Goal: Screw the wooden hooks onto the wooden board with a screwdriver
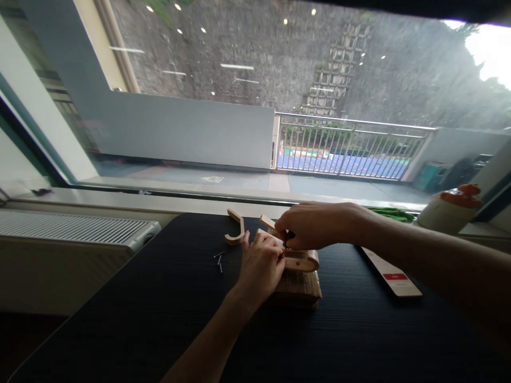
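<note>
My right hand is closed around the dark handle of a screwdriver, mostly hidden in the fist, its thin shaft pointing down toward the wood. Fingers of my left hand press on a pale wooden piece beside the tip. Just right of those fingers, a curved wooden hook with a round hole lies on a brown cardboard package. Behind, another wooden end sticks out. A J-shaped wooden hook rests on the table to the left, near several loose screws.
The black table stands against a large window. A phone-like flat panel with a red label lies under my right forearm. Farther right are a white bottle with an orange cap and something green. A white radiator is at left.
</note>
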Available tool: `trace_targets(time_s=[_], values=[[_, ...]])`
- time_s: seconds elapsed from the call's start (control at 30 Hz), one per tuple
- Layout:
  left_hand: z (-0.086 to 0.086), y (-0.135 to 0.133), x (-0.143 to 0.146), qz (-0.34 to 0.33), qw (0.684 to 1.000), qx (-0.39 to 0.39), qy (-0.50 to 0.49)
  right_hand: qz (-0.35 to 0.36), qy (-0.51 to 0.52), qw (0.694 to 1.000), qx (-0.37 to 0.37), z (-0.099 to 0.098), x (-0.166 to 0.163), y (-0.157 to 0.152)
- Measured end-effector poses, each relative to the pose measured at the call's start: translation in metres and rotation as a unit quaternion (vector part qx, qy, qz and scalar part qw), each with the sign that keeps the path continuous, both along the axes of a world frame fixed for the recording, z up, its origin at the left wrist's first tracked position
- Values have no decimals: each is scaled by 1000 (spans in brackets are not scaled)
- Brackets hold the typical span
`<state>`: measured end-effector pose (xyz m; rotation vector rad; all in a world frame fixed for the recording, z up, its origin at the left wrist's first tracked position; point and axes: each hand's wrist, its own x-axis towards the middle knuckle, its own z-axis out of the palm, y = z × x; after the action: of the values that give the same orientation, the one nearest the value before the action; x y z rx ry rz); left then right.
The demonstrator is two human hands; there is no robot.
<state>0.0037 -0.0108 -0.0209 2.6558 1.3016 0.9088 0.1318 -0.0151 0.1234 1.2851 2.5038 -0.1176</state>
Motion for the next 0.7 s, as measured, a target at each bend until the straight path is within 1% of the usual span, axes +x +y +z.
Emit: trace_targets(time_s=[0.13, 0.4, 0.6, 0.7], values=[[-1, 0, 1, -4, 1000, -2, -1, 3, -1, 1000, 0, 1, -1, -1], [3, -2, 2, 4, 1000, 1, 6, 24, -23, 995, 91, -1, -2, -6], [1, -1, 3, -3, 1000, 4, 7, 46, -58, 992, 103, -7, -7, -9], [1, -2, 4, -3, 1000, 5, 9, 40, -62, 992, 100, -10, -8, -7]])
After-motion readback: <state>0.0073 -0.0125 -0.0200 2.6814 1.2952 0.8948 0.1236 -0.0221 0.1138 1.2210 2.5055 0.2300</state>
